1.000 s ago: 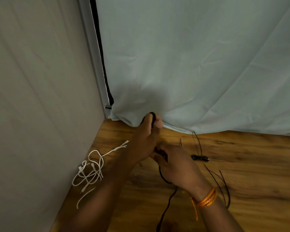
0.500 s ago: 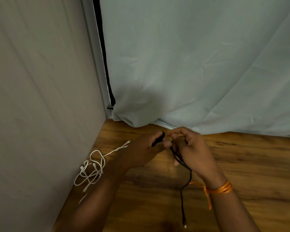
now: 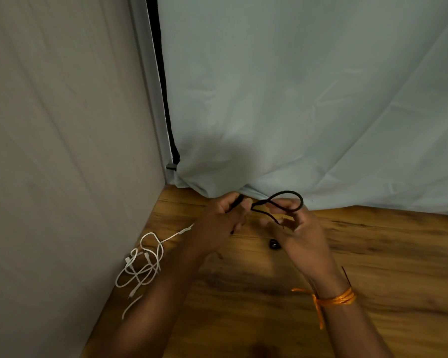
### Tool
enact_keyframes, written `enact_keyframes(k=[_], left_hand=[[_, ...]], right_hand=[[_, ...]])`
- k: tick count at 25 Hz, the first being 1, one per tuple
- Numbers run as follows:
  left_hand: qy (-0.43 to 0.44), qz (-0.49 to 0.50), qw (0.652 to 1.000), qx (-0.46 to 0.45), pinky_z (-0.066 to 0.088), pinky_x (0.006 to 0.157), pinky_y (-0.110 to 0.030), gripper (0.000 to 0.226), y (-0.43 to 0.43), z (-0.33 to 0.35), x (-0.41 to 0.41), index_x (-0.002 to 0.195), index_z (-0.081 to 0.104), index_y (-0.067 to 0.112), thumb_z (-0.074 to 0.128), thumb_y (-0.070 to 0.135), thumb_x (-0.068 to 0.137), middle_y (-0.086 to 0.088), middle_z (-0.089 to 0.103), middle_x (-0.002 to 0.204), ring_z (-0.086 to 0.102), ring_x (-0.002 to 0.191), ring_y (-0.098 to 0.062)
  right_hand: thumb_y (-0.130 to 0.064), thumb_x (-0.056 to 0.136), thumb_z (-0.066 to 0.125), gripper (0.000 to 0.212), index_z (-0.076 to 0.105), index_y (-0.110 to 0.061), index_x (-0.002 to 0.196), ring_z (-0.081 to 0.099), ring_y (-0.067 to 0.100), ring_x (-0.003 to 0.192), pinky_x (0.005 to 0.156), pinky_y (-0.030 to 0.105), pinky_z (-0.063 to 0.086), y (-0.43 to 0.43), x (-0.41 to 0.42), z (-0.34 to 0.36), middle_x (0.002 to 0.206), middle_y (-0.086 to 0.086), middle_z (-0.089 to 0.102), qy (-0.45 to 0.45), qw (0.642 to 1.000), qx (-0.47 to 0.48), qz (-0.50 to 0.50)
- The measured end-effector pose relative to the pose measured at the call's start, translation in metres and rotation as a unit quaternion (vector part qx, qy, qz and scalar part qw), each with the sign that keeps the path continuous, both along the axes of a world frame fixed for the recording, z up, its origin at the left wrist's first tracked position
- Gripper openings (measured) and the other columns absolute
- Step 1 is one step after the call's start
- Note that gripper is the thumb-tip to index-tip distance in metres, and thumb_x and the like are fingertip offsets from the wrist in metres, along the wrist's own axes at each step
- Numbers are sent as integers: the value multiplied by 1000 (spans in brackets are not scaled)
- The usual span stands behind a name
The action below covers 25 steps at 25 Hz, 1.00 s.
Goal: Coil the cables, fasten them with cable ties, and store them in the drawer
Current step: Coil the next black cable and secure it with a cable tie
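Wood-grain tabletop (image 3: 386, 254), brown with dark streaks running across. Back side: pale blue cloth backdrop (image 3: 308, 99), creased, hem resting on the table's far edge and bunched near the corner. Left side: beige cloth panel (image 3: 62, 125), hanging down to the table's left edge. Grey frame post (image 3: 150, 86) stands in the corner between the two cloths. Black strap (image 3: 166, 112) runs down beside it and ends at a small clip (image 3: 171, 166) just above the table.
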<state>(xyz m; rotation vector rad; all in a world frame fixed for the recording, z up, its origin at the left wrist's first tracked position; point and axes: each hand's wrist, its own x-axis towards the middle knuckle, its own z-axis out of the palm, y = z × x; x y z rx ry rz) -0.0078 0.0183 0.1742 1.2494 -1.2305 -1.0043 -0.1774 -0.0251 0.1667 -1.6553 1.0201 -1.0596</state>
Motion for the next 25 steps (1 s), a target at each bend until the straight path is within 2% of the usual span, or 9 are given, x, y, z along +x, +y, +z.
enact_keyframes(k=[4, 8, 10, 12, 14, 20, 22, 24, 25], left_hand=[[3, 7, 1000, 3, 38, 65, -39, 24, 0, -2, -6, 79, 61, 22, 56, 41, 93, -1, 49, 62, 42, 62, -20], [-46, -12, 999, -3, 40, 63, -36, 34, 1, -2, -12, 83, 62, 25, 56, 58, 83, -3, 56, 67, 49, 62, -15], [-72, -15, 997, -15, 43, 65, -34, 20, 1, 0, -14, 80, 61, 34, 55, 50, 90, 0, 58, 67, 52, 63, -12], [-90, -11, 995, -29, 44, 64, -31, 18, 2, 0, -15, 79, 60, 31, 55, 34, 96, 1, 57, 66, 52, 62, -10], [-101, -3, 994, -31, 43, 62, -28, 18, 1, 0, -15, 83, 58, 15, 56, 26, 96, 0, 55, 66, 51, 62, -11], [-110, 81, 990, -19, 41, 60, -29, 22, -4, 2, -12, 85, 59, 11, 57, 31, 95, 6, 53, 61, 49, 58, -8], [-87, 110, 990, -11, 40, 59, -28, 23, -5, 3, -6, 85, 59, 11, 56, 31, 96, 6, 53, 59, 48, 57, -7], [-62, 110, 992, 3, 40, 59, -25, 22, -5, 4, -1, 88, 59, 11, 54, 30, 96, 5, 54, 59, 48, 56, -7], [-55, 103, 993, 6, 41, 60, -24, 21, -5, 4, -1, 89, 60, 11, 53, 30, 97, 5, 54, 59, 48, 56, -6]], right_hand=[[-39, 69, 83, 30, 69, -18, 84, 68, 15, 78, 70, 32, 55, 9, 3, 4, 82, 0, 71, -35, 997, -11, -62], [-32, 73, 81, 20, 70, -17, 68, 62, 4, 58, 55, 20, 47, 17, 12, 17, 62, -5, 69, -68, 995, -21, -70], [-31, 77, 80, 24, 68, -17, 61, 59, 11, 53, 53, 31, 47, 16, 15, 19, 58, 0, 66, -59, 993, -30, -93], [-33, 80, 77, 26, 68, -17, 61, 60, 27, 55, 53, 41, 49, 13, 14, 17, 59, 3, 67, -39, 993, -34, -106], [-33, 85, 73, 24, 70, -20, 64, 61, 33, 60, 54, 45, 50, 10, 13, 15, 61, 3, 68, -4, 993, -46, -107], [-23, 93, 60, 24, 62, -15, 71, 55, 24, 61, 57, 39, 44, 1, -1, 9, 64, 6, 59, 158, 977, -110, -89], [-14, 94, 57, 21, 63, -16, 74, 56, 14, 62, 59, 35, 45, -2, -11, 15, 66, 0, 61, 130, 981, -113, -83], [-8, 97, 52, 22, 67, -20, 86, 66, 5, 75, 72, 29, 53, -3, -18, 24, 74, -6, 69, 60, 989, -108, -86], [-8, 99, 50, 22, 67, -19, 92, 69, 7, 80, 78, 32, 55, -3, -19, 27, 76, -5, 71, 26, 990, -108, -90]])
